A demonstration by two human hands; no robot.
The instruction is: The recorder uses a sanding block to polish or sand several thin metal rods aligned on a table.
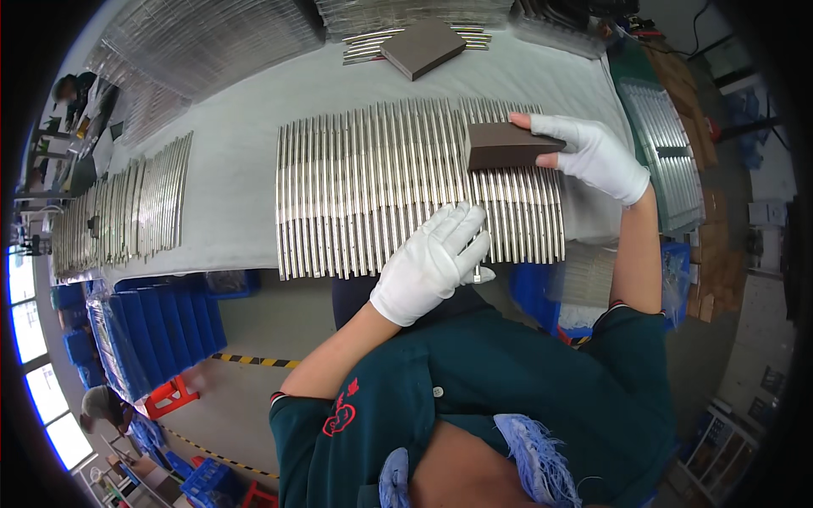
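Note:
A wide row of thin silvery metal rods (364,203) lies side by side on the pale cloth. My right hand (601,157), in a white glove with some bare fingertips, grips a brown rectangular block (508,146) by its right end. The block rests on or just above the upper right of the row. My left hand (432,267), also gloved in white, lies stretched over the near ends of the rods. One rod end (477,275) pokes out between its thumb and fingers. Whether they pinch that rod is not clear.
A second brown block (423,46) sits on more rods at the table's far side. Another rod row (127,207) lies left. Clear plastic trays (212,51) are stacked at the far left. Blue bins (161,330) stand below the table; a person (110,406) is at lower left.

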